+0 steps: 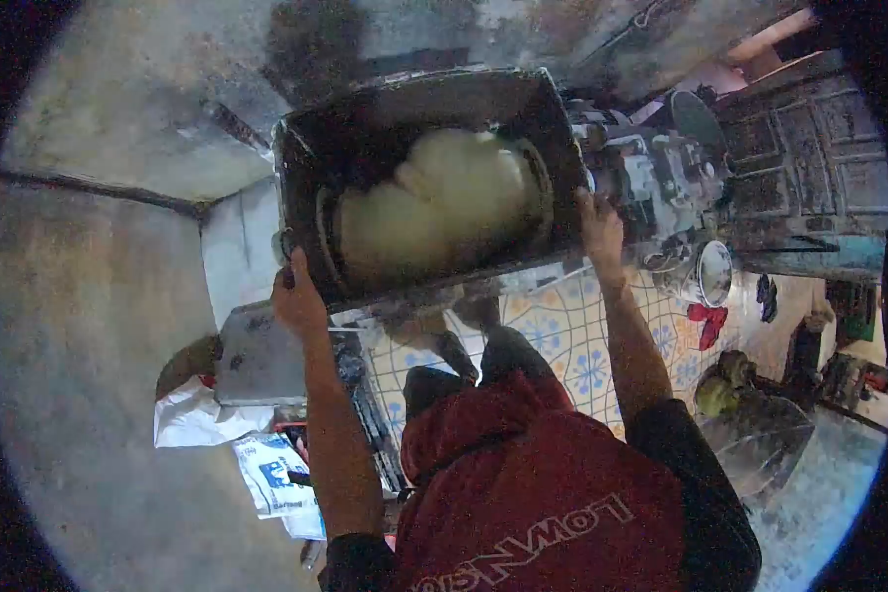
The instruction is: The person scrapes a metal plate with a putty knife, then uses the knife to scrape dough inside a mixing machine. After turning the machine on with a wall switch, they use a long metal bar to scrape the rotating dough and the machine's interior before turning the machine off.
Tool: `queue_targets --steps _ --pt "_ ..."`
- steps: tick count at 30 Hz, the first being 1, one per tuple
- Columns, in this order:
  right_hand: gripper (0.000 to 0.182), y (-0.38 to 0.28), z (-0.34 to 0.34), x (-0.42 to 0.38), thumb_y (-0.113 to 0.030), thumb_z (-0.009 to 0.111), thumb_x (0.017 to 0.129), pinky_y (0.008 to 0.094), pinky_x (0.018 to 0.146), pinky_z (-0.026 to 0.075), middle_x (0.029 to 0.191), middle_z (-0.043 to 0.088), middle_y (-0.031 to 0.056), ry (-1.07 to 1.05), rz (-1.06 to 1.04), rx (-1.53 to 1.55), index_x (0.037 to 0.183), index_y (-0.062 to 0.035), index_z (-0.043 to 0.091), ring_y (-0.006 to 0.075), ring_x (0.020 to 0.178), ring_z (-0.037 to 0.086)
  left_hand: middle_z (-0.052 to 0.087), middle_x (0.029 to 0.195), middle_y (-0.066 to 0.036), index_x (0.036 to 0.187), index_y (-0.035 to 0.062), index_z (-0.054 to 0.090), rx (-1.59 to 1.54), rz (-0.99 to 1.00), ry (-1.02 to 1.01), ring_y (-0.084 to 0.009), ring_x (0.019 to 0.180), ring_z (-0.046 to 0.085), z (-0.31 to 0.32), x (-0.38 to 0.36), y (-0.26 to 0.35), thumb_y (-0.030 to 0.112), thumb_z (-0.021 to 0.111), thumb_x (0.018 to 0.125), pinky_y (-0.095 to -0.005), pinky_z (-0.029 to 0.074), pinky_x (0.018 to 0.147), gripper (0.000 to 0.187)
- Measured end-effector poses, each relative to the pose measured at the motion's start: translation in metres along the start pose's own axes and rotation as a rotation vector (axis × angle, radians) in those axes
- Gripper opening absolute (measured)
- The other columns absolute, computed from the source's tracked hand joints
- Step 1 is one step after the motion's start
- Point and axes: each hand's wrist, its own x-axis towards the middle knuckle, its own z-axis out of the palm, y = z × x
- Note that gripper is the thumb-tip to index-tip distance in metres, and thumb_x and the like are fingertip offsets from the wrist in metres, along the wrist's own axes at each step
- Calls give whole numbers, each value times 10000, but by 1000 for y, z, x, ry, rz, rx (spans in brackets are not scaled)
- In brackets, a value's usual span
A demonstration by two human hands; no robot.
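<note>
Gripping a dark, battered metal tub (429, 178) at its near corners, both arms reach forward from a red top (533, 503). The left hand (296, 296) has its fingers clenched over the tub's near-left corner; the right hand (600, 229) grasps the near-right corner. The tub is rectangular, with grimy, scuffed walls. Inside lies a pale, smooth, rounded lump of dough (439, 202), filling most of the bottom beside a curved metal blade (538, 178). Under the tub runs a tiled floor (572, 345) with blue flower patterns. A cluttered motor (651, 183) stands just beside the tub's right wall, and a round white pot (710, 274) sits near it. White bags (227, 434) lie crumpled near the left arm, beside a grey slab (257, 355).
</note>
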Motion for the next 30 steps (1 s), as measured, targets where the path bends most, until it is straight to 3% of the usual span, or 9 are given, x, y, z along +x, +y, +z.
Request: queue_targets --steps 3,7,12,15,19,21,25,28,30 --pt "454 12 7 4 -478 472 925 502 652 482 819 662 216 17 -67 -62 1063 -83 648 414 767 638 678 959 -197 1035 -43 664 -20 110 38 -315 898 637 1 -3 -5 559 591 830 -419 468 807 640" --pt "469 0 0 -2 -490 450 929 494 680 486 937 656 230 10 -13 -37 1087 -92 645 407 822 639 681 951 -191 1019 -35 670 -40 -50 -10 -315 890 638 -6 -6 11 555 594 829 -413 470 799 625" --pt "492 4 2 2 -505 434 931 479 678 489 938 652 233 -56 88 -102 1079 -86 646 405 815 639 675 975 -200 1031 -23 670 -42 -1 -3 -328 898 632 -4 -2 3 563 593 824 -414 468 809 626" --pt "515 18 9 3 -517 478 908 481 688 485 865 655 227 24 -163 -178 1068 -56 641 396 793 641 670 983 -210 1034 -29 667 -43 5 -12 -337 905 627 -3 -1 2 570 597 819 -416 464 817 640" --pt "513 -16 -8 0 -513 499 900 451 692 486 830 649 228 -64 129 -65 1076 -50 637 370 782 643 666 987 -216 1037 -39 662 -41 -40 0 -338 919 620 5 4 -12 576 604 813 -424 458 829 657" --pt "496 -29 -20 -3 -498 498 906 440 682 491 822 644 228 -147 184 30 1095 -60 634 346 776 646 668 984 -213 1038 -37 663 -38 73 28 -341 919 620 6 2 -15 572 603 816 -425 458 829 650" --pt "486 3 0 0 -475 501 911 423 642 492 793 636 217 13 1 -30 1115 -52 627 304 741 649 675 950 -207 1006 -46 670 22 3 38 -339 883 625 2 -1 -3 549 614 823 -409 467 804 625" --pt "511 26 11 1 -490 503 903 429 643 487 786 641 199 85 -151 -112 1117 -43 626 290 730 648 675 930 -209 982 -55 670 60 110 84 -337 861 629 6 0 -13 538 614 828 -402 471 790 616" --pt "503 26 11 3 -489 501 906 428 642 481 779 649 177 53 -126 -170 1096 -45 636 291 723 648 673 922 -215 975 -58 668 11 91 66 -333 850 630 3 -2 -8 541 611 829 -401 471 784 619"
